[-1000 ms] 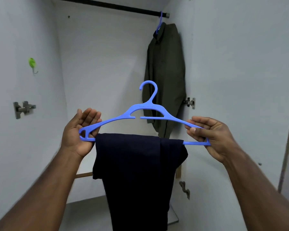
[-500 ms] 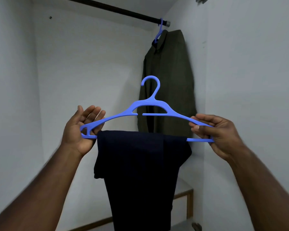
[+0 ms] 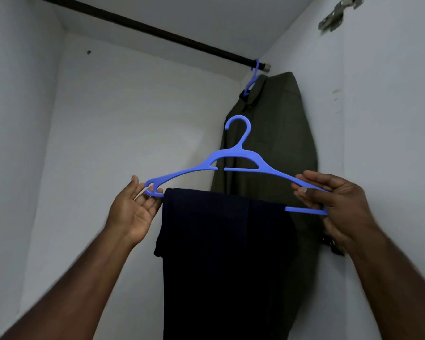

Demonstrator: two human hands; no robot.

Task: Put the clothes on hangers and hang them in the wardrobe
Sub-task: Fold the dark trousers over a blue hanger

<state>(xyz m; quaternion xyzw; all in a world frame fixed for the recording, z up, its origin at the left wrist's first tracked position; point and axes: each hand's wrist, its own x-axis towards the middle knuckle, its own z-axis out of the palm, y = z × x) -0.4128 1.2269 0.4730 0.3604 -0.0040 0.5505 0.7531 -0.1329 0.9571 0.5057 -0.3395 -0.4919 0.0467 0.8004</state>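
The dark rail [image 3: 142,27] runs bare from the left wall almost to its right end, with open space beneath it. At that right end a blue hanger hook [image 3: 253,74] carries an olive shirt [image 3: 275,148] flat along the right wall, filling that corner. A metal hinge [image 3: 335,14] juts from the right panel up high.

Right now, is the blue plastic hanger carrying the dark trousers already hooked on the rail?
No, the blue plastic hanger sits below the dark rail.
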